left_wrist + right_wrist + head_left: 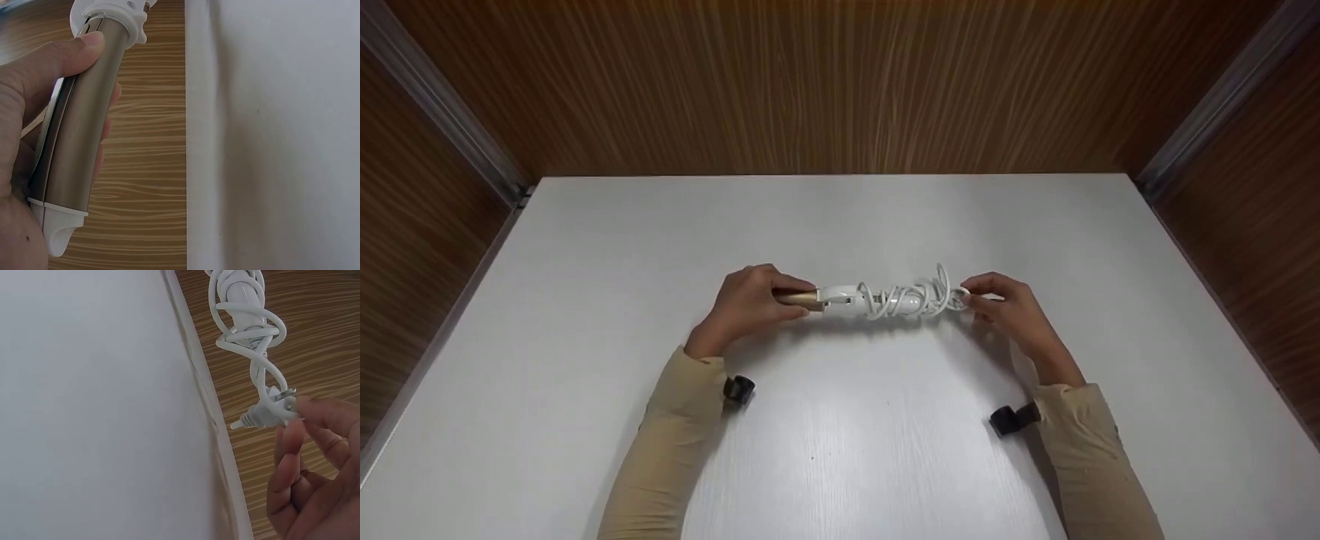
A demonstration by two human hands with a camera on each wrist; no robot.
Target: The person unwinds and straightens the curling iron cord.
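A curling iron (840, 298) with a gold barrel (84, 124) and a white handle is held level just above the middle of the white table (840, 450). My left hand (750, 300) grips the gold barrel end, thumb (67, 53) across it. A white cord (915, 298) is wound in loops around the handle (243, 304). My right hand (1009, 307) pinches the white plug (270, 410) at the cord's loose end, beside the handle's right tip.
Wood-grain panels (840, 82) wall in the table at the back and both sides, with metal strips (442, 105) in the corners. Beige sleeves (675, 442) and the black wrist cameras (739, 390) hang over the near part of the table.
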